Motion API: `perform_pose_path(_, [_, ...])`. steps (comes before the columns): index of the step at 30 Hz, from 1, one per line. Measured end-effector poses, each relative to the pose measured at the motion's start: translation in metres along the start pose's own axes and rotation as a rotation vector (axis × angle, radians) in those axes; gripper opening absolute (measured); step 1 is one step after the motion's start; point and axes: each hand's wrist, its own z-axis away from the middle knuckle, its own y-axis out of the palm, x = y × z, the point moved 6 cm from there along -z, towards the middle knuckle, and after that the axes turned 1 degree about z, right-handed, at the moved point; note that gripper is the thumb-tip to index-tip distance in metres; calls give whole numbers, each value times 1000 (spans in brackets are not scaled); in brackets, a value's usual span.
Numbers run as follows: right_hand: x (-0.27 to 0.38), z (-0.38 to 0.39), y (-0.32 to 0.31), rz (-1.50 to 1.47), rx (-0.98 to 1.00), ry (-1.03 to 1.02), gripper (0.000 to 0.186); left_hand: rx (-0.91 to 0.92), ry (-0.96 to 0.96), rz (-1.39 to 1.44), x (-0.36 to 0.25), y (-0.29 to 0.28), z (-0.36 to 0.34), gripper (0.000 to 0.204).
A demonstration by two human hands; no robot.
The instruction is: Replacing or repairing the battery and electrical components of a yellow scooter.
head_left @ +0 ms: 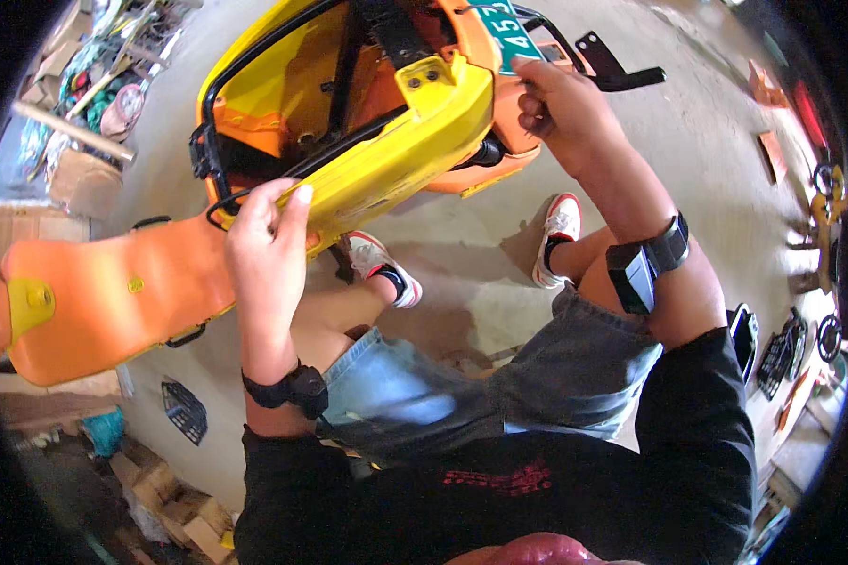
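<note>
A yellow and orange plastic vehicle body (415, 141) with a black tubular frame fills the upper middle. My left hand (269, 245) is closed on the edge of its long yellow side panel (367, 174), beside the black tube. Higher up, my right hand (561, 108) has curled fingers, with the thumb and forefinger on the lower edge of a green plate (499, 33) at the orange front section. A black bracket (617, 71) sticks out to the right of the plate. A long orange molded section (132, 292) with a yellow fitting extends to the left.
Cluttered boards, bags and cartons (85, 141) line the upper left, with wooden blocks (160, 490) at lower left. A dark grille (184, 410) lies on the concrete floor (476, 311). Black parts (782, 348) and assorted items line the right. My legs and feet are below the body.
</note>
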Motion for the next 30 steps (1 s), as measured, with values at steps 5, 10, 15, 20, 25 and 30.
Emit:
perform_pose_path(5, [-20,-7,-10,185,226,139,15,42,3,-36,-1,5,2,24])
perform_pose_path(10, [-72,-35,-19,710,565,146,21,72,3,41,-1,6,7,26])
perform_pose_path(15, [-107,-42,-11,1128,559,73,29,107,-74,117,-1,11,6,29])
perform_pose_path(20, [-118,-38,-8,886,197,172,33,146,-81,152,-4,14,7,28])
perform_pose_path(25, [-121,-26,3,849,164,-10,52,102,-25,68,3,9,7,30])
perform_pose_path(30, [-105,-33,-1,844,274,-233,49,81,28,-64,13,5,0,33])
